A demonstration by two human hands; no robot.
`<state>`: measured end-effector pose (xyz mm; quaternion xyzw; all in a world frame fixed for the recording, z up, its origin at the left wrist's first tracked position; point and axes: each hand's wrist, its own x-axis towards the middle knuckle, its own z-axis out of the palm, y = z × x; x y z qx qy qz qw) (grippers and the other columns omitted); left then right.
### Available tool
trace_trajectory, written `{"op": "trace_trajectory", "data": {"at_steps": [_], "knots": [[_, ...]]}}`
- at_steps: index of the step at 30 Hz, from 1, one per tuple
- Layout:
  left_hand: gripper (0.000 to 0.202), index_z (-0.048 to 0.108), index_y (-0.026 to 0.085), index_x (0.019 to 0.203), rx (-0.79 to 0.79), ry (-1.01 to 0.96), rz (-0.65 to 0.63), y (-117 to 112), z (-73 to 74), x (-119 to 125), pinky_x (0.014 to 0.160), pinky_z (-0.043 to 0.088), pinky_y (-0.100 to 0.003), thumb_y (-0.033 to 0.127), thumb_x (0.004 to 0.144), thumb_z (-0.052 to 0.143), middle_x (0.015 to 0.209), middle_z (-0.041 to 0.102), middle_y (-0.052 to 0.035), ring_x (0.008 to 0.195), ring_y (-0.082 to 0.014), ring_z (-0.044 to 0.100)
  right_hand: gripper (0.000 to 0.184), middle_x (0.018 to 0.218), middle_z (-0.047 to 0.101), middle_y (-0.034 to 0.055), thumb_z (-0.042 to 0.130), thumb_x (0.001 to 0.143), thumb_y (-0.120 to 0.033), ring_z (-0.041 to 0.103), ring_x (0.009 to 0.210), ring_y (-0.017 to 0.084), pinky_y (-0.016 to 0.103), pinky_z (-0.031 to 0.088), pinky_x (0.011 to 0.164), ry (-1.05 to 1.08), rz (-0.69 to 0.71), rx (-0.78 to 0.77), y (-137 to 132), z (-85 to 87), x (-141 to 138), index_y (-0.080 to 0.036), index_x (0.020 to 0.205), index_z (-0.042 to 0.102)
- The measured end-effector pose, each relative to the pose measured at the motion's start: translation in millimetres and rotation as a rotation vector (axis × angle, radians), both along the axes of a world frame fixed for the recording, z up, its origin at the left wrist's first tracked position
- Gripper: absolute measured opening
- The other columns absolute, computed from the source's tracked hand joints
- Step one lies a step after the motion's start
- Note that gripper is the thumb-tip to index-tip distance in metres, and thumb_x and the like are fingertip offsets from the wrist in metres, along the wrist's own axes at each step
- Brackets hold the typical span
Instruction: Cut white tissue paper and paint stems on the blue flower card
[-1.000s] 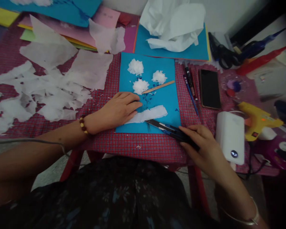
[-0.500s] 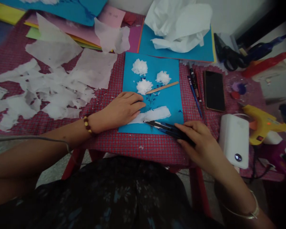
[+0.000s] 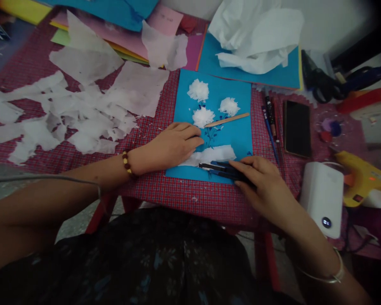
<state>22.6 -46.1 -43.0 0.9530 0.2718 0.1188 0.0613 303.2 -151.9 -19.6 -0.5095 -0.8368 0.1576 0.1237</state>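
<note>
3 white flowers (image 3: 203, 116) are already set on the blue card (image 3: 238, 135); the white strip (image 3: 219, 153), seemingly unfinished, is pinned by the flat left hand (image 3: 174, 144), and a knife (image 3: 214, 167) is gripped in the right hand (image 3: 260, 186).

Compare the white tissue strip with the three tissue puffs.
The long white tissue strip lies flat; the three white tissue puffs are round and fluffy. The left hand touches the strip; no hand touches the puffs, farther up. Both are white, on the blue paper card.

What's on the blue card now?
Three white tissue flowers, a wooden stick, a white tissue strip, the left hand, and a dark tool in the right hand. Hands hide what lies beneath.
</note>
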Motion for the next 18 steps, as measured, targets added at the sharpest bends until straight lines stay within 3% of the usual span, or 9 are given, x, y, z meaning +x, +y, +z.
{"op": "trace_trajectory", "data": {"at_steps": [7, 11, 15, 18], "knots": [[0.028, 0.064, 0.018, 0.121, -0.029, -0.018, 0.002, -2, -2.9, 1, 0.102, 0.042, -0.043, 0.018, 0.097, 0.048, 0.128, 0.062, -0.0134, 0.122, -0.0284, 0.052, 0.045, 0.116, 0.061, 0.012, 0.053, 0.093, -0.017, 0.06, 0.106, 0.031, 0.051, 0.05, 0.089, -0.019, 0.023, 0.0, 6, 0.3, -6, -0.026, 0.137, 0.058], [0.027, 0.064, 0.02, 0.122, -0.206, -0.171, -0.022, 9, 3.9, -8, 0.104, 0.044, -0.042, 0.024, 0.098, 0.05, 0.126, 0.062, -0.0119, 0.12, -0.0246, 0.055, 0.045, 0.117, 0.06, 0.0123, 0.053, 0.093, -0.015, 0.059, 0.107, 0.03, 0.051, 0.05, 0.09, -0.019, 0.033, -0.005, 5, 0.0, -7, -0.025, 0.136, 0.057], [0.032, 0.069, 0.03, 0.117, -0.453, -0.296, -0.175, 22, 22.2, -23, 0.106, 0.046, -0.037, 0.018, 0.098, 0.046, 0.127, 0.064, -0.0069, 0.12, -0.019, 0.058, 0.045, 0.118, 0.059, 0.0121, 0.053, 0.094, -0.014, 0.058, 0.109, 0.03, 0.05, 0.05, 0.09, -0.033, 0.047, -0.019, 4, -0.2, -4, -0.024, 0.138, 0.055], [0.049, 0.071, 0.038, 0.116, -0.465, -0.19, -0.287, 23, 27.6, -29, 0.11, 0.043, -0.039, 0.005, 0.092, 0.043, 0.137, 0.061, -0.0017, 0.128, -0.0185, 0.054, 0.044, 0.118, 0.059, 0.0122, 0.053, 0.094, -0.014, 0.059, 0.108, 0.029, 0.05, 0.05, 0.09, -0.046, 0.052, -0.02, 5, 2.0, -5, -0.023, 0.137, 0.055]]}}
